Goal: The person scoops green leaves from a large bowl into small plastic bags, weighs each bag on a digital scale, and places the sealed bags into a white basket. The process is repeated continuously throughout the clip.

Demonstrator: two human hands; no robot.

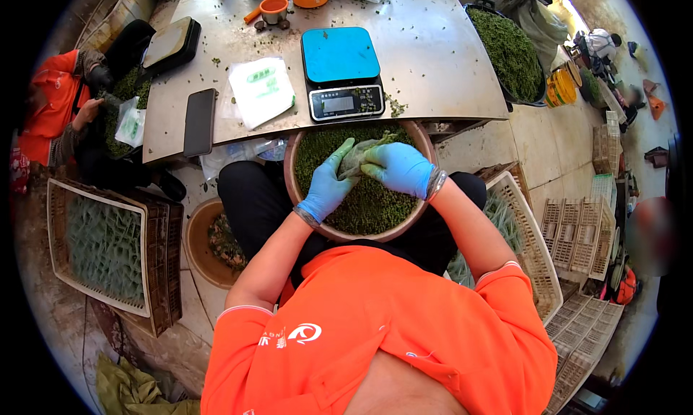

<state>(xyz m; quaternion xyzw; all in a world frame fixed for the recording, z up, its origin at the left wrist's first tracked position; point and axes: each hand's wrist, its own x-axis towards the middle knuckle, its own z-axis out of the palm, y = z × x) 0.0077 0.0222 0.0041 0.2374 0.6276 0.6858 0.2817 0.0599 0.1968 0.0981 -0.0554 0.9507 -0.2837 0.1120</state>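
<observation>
Both my hands wear blue gloves and meet above a round tub (427,139) heaped with small green buds or peppercorn-like berries (373,209). Between them is a small clear plastic bag (354,158) with some green matter in it. My left hand (328,185) grips the bag's left side, thumb pointing up. At the bag's other side, my right hand (400,166) pinches it, and a green sprig shows by its fingers. Beyond the tub, a digital scale (342,52) with a blue top sits on the metal table (433,63). A stack of printed plastic bags (262,93) lies left of it.
A smartphone (200,122) rests at the table's near edge. An orange-rimmed scoop (273,9) and a second scale (170,44) are farther back. Crates of filled bags (105,252) flank me, with a brown basin (203,252) at my left. A co-worker (59,101) sits at left.
</observation>
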